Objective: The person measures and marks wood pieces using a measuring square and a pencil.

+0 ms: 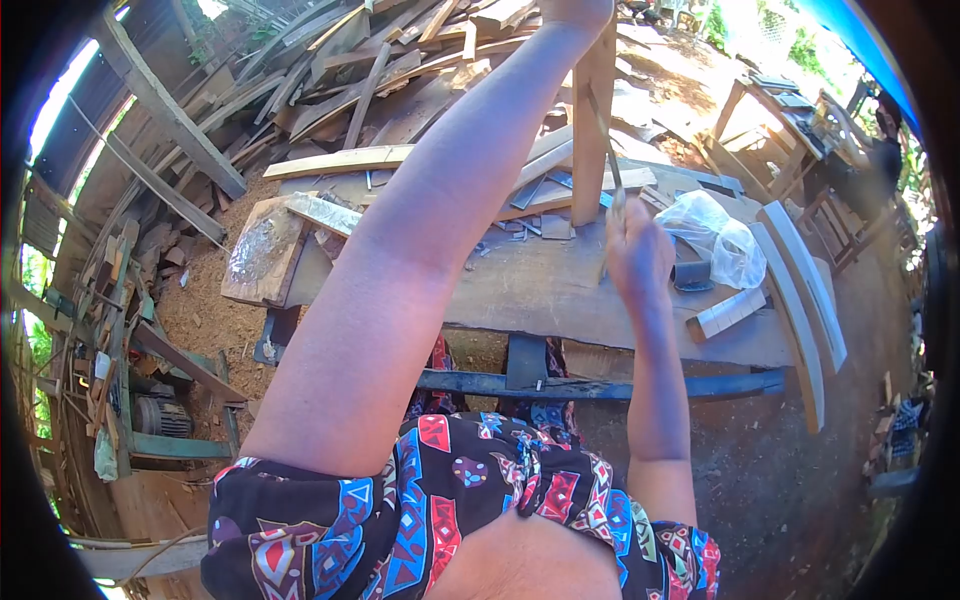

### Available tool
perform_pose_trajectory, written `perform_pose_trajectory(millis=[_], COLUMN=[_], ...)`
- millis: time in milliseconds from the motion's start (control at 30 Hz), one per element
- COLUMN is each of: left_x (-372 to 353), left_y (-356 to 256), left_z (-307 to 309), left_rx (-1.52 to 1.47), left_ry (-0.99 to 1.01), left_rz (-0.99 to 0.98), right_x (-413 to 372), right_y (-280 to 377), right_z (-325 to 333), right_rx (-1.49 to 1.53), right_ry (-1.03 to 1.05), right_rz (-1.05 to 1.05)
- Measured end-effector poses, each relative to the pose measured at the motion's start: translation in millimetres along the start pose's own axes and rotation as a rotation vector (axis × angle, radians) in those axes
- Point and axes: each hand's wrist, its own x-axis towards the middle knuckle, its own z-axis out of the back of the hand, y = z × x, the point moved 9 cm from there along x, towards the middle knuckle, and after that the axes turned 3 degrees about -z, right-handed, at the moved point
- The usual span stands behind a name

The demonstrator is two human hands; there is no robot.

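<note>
My left hand [577, 10] is at the top edge of the view, partly cut off, closed around the upper end of an upright wooden board [592, 150]. The board's lower end rests on the workbench [540, 290]. Just right of the board, my right hand [640, 250] is closed on a long, thin, slightly curved strip [613, 155]. The strip runs up from my fist along the board's right side; its exact kind cannot be made out. Beside my right hand lie a crumpled clear plastic bag [715, 235] and a dark cylindrical piece [691, 275].
A thick wooden block [268, 250] sits at the bench's left end. Curved wooden pieces [792, 320] lean at its right end, near a short light block [727, 314]. Scrap wood [400, 80] is heaped behind. A motor [163, 416] stands at lower left.
</note>
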Motion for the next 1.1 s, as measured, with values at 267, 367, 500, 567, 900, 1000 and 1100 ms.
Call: perform_pose_trajectory(millis=[267, 367, 500, 567, 900, 1000, 1100], left_x=[-3, -1, 1, 1, 1, 3, 2], left_y=[-6, -4, 2, 8, -3, 7, 4], left_z=[-2, 3, 5, 4, 1, 3, 8], left_rx=[-0.102, -0.012, 0.049, -0.021, -0.018, -0.016, 0.014], left_ry=[-0.010, -0.065, -0.107, -0.057, -0.014, -0.053, -0.107], left_rz=[-0.078, -0.141, -0.199, -0.070, -0.078, -0.066, -0.159], right_x=[16, -16, -31, -23, 29, -14, -29], right_y=[12, 1, -9, -8, 4, -3, -7], right_z=[-1, -1, -6, -7, -4, -7, -7], right_rx=[0.000, 0.013, 0.013, -0.042, -0.023, -0.021, 0.051], right_ry=[-0.042, -0.038, -0.011, 0.049, -0.001, 0.033, 0.008], right_rz=[0.011, 0.007, -0.042, -0.048, -0.025, 0.004, -0.026])
